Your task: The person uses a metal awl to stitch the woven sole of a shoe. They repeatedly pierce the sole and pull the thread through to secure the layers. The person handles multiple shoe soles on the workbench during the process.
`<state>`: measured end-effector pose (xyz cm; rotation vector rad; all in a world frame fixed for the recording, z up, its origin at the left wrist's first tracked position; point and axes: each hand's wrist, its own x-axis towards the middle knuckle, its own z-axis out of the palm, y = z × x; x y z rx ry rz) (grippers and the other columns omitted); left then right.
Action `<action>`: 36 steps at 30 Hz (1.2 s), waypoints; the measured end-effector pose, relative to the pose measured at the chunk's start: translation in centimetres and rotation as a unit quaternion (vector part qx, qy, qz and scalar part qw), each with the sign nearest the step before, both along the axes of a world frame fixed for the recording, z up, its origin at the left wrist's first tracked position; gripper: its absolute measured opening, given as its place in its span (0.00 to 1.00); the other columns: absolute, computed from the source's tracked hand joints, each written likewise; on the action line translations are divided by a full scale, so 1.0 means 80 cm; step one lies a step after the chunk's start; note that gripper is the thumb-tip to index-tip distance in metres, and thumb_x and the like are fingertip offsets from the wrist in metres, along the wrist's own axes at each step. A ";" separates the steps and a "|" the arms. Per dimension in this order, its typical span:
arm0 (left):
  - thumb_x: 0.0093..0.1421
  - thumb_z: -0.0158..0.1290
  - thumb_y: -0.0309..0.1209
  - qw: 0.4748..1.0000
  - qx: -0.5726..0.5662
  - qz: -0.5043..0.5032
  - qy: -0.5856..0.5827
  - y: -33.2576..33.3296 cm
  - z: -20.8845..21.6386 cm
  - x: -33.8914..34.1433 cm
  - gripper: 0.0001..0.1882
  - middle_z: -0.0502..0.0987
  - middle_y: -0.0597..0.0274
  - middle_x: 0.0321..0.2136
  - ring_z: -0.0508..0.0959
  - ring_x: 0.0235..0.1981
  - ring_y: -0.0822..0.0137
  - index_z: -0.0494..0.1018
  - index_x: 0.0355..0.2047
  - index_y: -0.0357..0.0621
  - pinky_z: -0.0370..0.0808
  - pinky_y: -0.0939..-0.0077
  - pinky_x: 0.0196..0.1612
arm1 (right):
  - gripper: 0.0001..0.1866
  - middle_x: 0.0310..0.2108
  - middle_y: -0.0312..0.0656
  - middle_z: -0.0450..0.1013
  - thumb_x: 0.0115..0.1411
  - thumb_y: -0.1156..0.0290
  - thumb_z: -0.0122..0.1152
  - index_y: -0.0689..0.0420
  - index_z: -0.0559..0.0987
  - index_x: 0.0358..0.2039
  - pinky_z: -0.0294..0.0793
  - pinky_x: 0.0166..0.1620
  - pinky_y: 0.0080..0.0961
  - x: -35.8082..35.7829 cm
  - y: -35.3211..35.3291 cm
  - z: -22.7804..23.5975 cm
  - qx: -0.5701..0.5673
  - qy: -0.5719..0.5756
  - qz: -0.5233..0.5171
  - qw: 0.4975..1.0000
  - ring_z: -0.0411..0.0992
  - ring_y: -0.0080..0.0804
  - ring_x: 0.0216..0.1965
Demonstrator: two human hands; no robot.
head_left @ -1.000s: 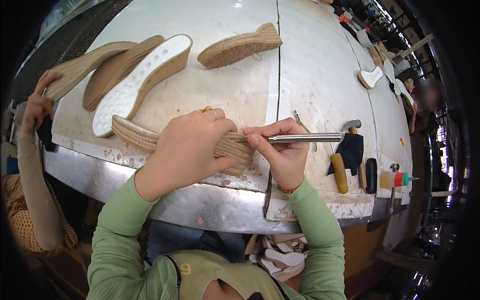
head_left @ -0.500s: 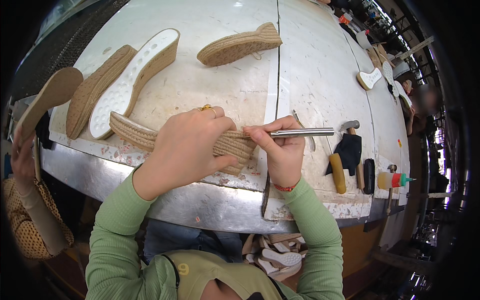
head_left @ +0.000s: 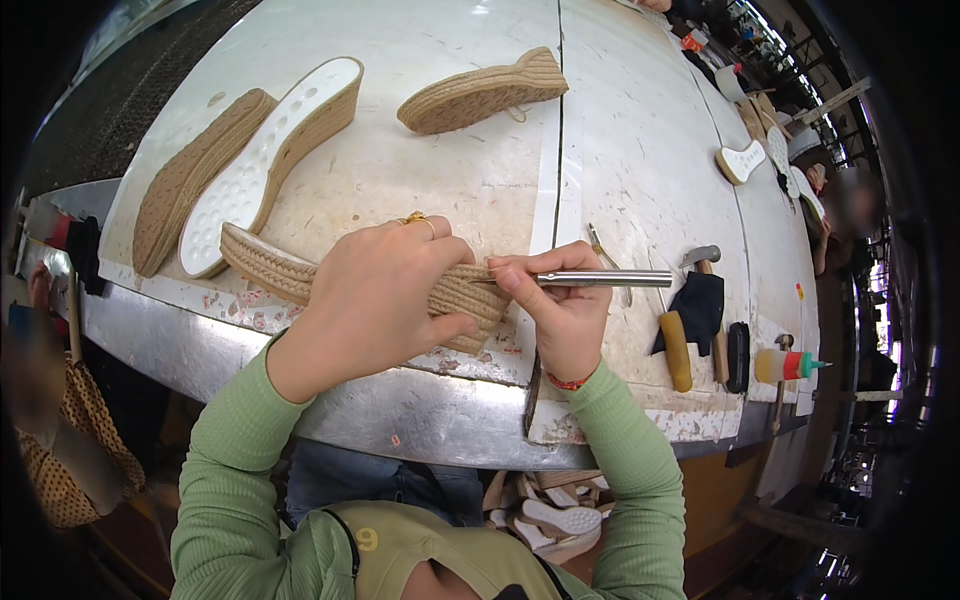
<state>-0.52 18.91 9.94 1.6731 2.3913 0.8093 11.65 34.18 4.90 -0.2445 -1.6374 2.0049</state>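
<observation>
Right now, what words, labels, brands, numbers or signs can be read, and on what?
Olive apron: one yellow number, readable, not copied here.
White tabletop: faint writing, too small to read.
Metal table edge: tiny red mark, too small to read.
No brand is readable.

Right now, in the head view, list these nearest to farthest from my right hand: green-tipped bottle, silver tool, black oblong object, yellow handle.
1. Silver tool: in your right hand.
2. Yellow handle: to the hand's right.
3. Black oblong object: right of the yellow handle.
4. Green-tipped bottle: rightmost of these.
</observation>
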 end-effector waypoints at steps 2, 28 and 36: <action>0.39 0.68 0.38 1.000 -0.002 0.001 -0.002 0.000 0.000 0.000 0.22 0.74 0.63 0.29 0.77 0.32 0.58 0.76 0.35 0.45 0.73 0.66 0.34 | 0.11 0.35 0.56 0.77 0.56 0.85 0.62 0.64 0.68 0.34 0.80 0.43 0.24 0.001 -0.003 0.000 0.009 0.005 -0.008 1.000 0.78 0.33 0.39; 0.39 0.68 0.37 1.000 0.002 0.007 0.005 0.001 0.000 0.002 0.22 0.74 0.63 0.29 0.76 0.31 0.58 0.76 0.35 0.45 0.72 0.67 0.34 | 0.12 0.31 0.50 0.77 0.54 0.85 0.64 0.64 0.69 0.34 0.79 0.38 0.18 -0.003 -0.007 -0.002 0.015 0.015 -0.046 0.999 0.77 0.27 0.35; 0.39 0.68 0.38 1.000 0.014 0.006 -0.005 0.002 -0.004 0.003 0.23 0.74 0.62 0.29 0.76 0.32 0.57 0.75 0.35 0.44 0.71 0.67 0.34 | 0.16 0.29 0.39 0.72 0.53 0.83 0.66 0.62 0.68 0.37 0.75 0.36 0.14 -0.017 -0.009 0.002 -0.046 0.004 -0.070 0.996 0.73 0.19 0.30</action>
